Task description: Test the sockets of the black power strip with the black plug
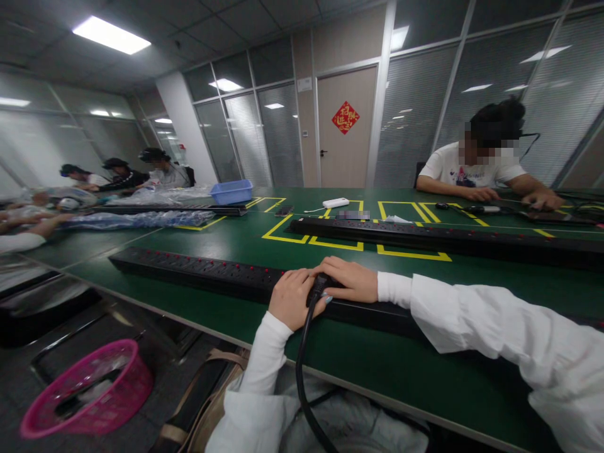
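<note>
A long black power strip (pixel 189 267) with a row of small red parts along its top lies lengthwise on the green table before me. At its middle, a black power plug (pixel 321 283) stands over the strip, and its thick black cord (pixel 302 371) hangs over the table edge towards my lap. My left hand (pixel 293 296) is closed around the plug's left side. From the right, my right hand (pixel 349 280) closes on it too, fingers over the far side and thumb near. The plug's front end is hidden, so I cannot tell whether it sits in a socket.
A second black power strip (pixel 425 236) lies farther back, near a white device (pixel 335 203) and yellow tape outlines. At the left are a blue bin (pixel 231 191) and plastic-wrapped strips (pixel 141 219). A pink basket (pixel 94 402) stands on the floor. A person (pixel 481 157) works opposite.
</note>
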{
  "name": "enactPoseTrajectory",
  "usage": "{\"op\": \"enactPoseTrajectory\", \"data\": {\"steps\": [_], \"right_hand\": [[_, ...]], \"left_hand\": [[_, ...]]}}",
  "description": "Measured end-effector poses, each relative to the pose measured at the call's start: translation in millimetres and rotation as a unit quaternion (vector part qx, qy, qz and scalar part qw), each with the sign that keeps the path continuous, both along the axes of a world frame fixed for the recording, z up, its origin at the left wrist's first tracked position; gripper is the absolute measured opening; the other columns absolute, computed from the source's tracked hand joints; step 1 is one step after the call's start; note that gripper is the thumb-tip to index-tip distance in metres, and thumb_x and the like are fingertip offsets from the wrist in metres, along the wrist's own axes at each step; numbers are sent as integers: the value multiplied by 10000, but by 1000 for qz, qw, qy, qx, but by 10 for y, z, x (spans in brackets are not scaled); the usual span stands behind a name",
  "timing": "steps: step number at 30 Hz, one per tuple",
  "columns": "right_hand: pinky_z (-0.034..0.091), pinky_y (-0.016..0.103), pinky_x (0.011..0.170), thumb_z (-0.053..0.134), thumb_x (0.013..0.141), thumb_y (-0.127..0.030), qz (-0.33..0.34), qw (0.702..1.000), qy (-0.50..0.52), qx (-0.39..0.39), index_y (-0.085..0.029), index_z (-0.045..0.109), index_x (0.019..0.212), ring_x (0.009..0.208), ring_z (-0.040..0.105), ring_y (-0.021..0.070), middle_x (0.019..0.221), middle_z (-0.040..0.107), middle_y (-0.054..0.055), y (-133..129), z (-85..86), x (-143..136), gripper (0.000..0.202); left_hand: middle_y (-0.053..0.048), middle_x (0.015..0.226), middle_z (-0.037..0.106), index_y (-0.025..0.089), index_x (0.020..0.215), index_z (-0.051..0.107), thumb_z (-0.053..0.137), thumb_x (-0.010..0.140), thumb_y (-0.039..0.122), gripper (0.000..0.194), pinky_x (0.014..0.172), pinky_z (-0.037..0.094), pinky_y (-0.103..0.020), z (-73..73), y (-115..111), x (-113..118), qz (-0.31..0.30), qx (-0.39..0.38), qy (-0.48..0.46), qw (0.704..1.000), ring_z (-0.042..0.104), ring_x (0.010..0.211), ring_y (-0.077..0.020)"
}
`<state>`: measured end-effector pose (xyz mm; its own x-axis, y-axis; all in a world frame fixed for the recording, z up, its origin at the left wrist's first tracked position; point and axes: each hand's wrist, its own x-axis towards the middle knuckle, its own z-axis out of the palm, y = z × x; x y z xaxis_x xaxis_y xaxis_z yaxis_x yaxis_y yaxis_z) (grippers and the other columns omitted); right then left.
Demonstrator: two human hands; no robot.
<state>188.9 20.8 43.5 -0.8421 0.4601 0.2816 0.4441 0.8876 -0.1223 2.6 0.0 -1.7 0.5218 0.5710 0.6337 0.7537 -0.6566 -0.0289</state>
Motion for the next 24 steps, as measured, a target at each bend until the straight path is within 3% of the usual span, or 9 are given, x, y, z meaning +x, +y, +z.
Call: {"op": "enactPoseTrajectory", "data": {"steps": [24], "right_hand": [[420, 345, 747, 381, 834, -420, 4, 1000, 8, 3, -175, 390, 1162, 928, 420, 203, 1011, 454, 98, 24, -28, -2, 410]], "left_hand": [[-73, 948, 588, 165, 958, 524, 509, 680, 374, 348, 838, 390, -370, 2, -7, 9, -1, -5, -9, 1000, 529, 923, -227]]}}
